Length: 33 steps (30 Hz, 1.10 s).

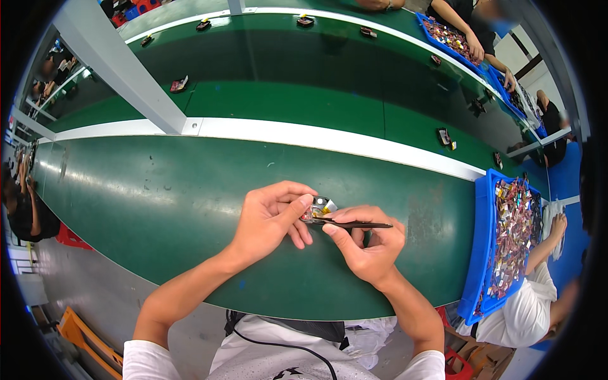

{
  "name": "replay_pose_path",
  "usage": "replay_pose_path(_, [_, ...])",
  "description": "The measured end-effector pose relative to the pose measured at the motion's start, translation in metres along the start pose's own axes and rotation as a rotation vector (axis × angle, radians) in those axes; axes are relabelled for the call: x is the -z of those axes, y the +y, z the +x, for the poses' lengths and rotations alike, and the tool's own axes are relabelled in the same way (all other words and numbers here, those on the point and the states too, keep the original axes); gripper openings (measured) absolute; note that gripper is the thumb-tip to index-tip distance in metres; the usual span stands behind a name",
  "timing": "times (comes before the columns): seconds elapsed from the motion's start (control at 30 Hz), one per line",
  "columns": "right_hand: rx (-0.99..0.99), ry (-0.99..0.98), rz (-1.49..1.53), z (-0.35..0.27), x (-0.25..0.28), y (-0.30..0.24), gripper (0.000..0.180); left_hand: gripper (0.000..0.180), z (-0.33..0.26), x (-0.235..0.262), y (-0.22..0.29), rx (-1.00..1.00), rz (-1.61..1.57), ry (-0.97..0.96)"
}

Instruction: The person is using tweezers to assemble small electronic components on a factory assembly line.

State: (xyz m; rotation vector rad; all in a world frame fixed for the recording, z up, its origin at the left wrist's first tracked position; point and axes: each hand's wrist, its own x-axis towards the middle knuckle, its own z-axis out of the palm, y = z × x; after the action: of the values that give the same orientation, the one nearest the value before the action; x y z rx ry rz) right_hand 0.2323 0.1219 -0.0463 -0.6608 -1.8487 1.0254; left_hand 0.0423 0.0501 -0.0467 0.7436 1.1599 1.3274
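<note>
Between the fingers of my left hand (269, 218) is a small dark electronic assembly (321, 201) with a clear part and yellow and white bits on it. My left thumb presses on its near left side. In my right hand (377, 247) is a pair of dark tweezers (364, 225), pinched between thumb and fingers. Their tips point left and reach the assembly, though the exact contact is too small to make out. Both hands are held over the green worktable (190, 209).
A blue tray (479, 253) full of small wired parts stands at the table's right end. Past the white rail (266, 132) runs a green conveyor (285, 104) with scattered small assemblies. A grey post (120, 63) rises at the left. Other people work around, one close at right.
</note>
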Motion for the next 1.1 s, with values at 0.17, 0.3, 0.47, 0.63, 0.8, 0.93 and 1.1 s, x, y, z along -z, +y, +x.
replay_pose_path(0.17, [0.06, -0.005, -0.01, 0.0002, -0.0014, -0.0002, 0.019, 0.024, -0.0001, 0.0002, 0.0, 0.0, -0.002, 0.002])
replay_pose_path(0.3, [0.081, -0.005, -0.019, 0.0006, -0.0011, 0.0001, 0.018, 0.024, 0.0002, -0.0004, 0.0009, -0.008, 0.003, 0.005])
replay_pose_path(0.47, [0.088, -0.003, -0.021, 0.0001, -0.002, 0.0007, 0.018, 0.023, -0.0003, -0.001, 0.0018, -0.005, 0.005, 0.011])
replay_pose_path(0.63, [0.086, -0.008, -0.022, 0.0, -0.0019, 0.001, 0.017, 0.023, -0.0008, -0.0014, 0.0008, -0.008, 0.015, 0.01])
replay_pose_path(0.8, [0.084, -0.008, -0.029, 0.0001, -0.0002, 0.0006, 0.017, 0.023, -0.0002, -0.0029, 0.0014, -0.023, 0.009, 0.012])
replay_pose_path(0.93, [0.097, -0.042, -0.035, 0.0014, -0.0009, -0.0049, 0.016, 0.022, -0.0008, 0.0, 0.0036, 0.015, 0.022, 0.006])
replay_pose_path(1.1, [0.186, -0.078, -0.058, 0.0029, -0.0021, -0.0039, 0.017, 0.023, 0.0, 0.0006, 0.0045, 0.069, 0.069, -0.002])
